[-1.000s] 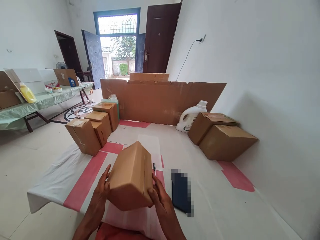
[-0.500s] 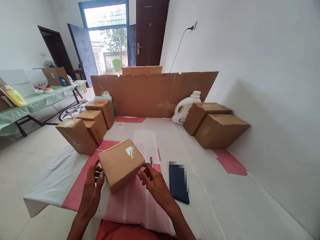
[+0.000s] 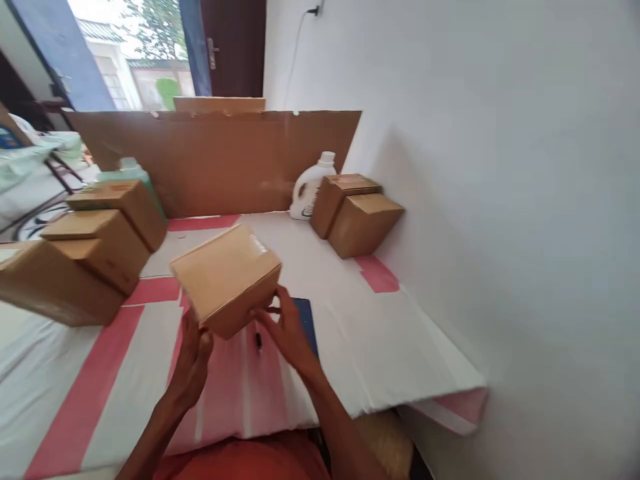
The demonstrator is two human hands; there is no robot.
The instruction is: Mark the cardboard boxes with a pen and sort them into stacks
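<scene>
We hold the closed carton (image 3: 226, 279) tilted, long axis running left-right, between our left hand (image 3: 194, 357) and right hand (image 3: 285, 330), each grip closed on its lower edges.

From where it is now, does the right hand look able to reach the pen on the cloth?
Probably yes. The right hand supports the cardboard box just beside the pen, and nothing lies between them, though it would have to let go of the box first.
</scene>
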